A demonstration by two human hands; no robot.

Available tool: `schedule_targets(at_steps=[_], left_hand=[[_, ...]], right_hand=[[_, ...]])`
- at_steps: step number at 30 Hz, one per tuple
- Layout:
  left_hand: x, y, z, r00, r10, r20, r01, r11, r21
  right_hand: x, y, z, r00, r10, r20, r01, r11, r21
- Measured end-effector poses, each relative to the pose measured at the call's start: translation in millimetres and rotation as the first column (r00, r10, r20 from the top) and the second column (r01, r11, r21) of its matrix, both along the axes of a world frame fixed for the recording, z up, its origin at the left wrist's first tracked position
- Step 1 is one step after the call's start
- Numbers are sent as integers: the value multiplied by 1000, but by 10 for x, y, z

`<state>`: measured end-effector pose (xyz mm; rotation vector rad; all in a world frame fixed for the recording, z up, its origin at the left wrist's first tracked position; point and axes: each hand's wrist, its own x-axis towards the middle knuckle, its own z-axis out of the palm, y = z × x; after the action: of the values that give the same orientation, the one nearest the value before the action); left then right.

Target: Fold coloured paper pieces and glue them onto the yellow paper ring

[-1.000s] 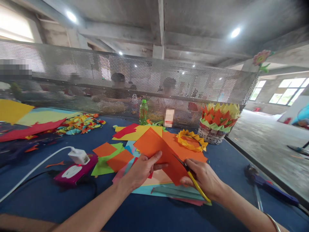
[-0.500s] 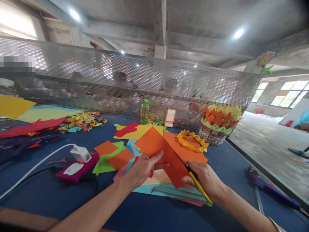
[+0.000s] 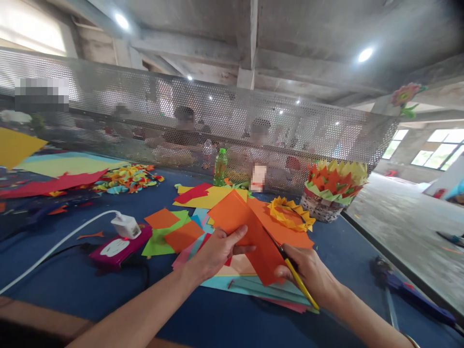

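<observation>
My left hand [image 3: 226, 249] pinches a sheet of orange paper [image 3: 232, 212], thumb on top and fingers underneath. In my right hand [image 3: 302, 266] is a pair of scissors [image 3: 299, 285] with yellow handles. Their dark blades lie along a cut in the orange paper; how far apart the blades are I cannot make out. Below the hands lies a stack of coloured sheets [image 3: 253, 287], light blue and pink among them. A ring of folded yellow paper points [image 3: 291, 213] rests on orange paper just beyond my right hand.
A woven basket with paper points [image 3: 326, 203] stands at the back right, and a green bottle [image 3: 220, 169] by the mesh screen [image 3: 145, 106]. On the left are a magenta power strip [image 3: 116, 249] with a white charger and cord, and paper scraps [image 3: 126, 179]. A blue-handled glue gun [image 3: 413, 292] lies right.
The whole view has shifted slightly, so the things on the table appear a little farther right. Both hands keep their holds on the paper and scissors, with almost no other movement.
</observation>
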<state>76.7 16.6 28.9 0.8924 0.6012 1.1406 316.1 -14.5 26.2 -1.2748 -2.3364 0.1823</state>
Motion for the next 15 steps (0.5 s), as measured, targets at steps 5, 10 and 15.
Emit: schedule_targets(at_steps=[5,10,15], left_hand=[[16,-7,-48,999,-35,-20,36,999,18],[37,-34,-89,997,-68,-31,69,997,40],[42,-54,-95,996,-87,-34,89,995,50]], right_hand=[[-28,-21,25,1000,3,3,-3,1000,-19],[-55,-34,27,1000,-15,11,16,999,-35],[-61,-46,19,999,-32,17,33,998,-52]])
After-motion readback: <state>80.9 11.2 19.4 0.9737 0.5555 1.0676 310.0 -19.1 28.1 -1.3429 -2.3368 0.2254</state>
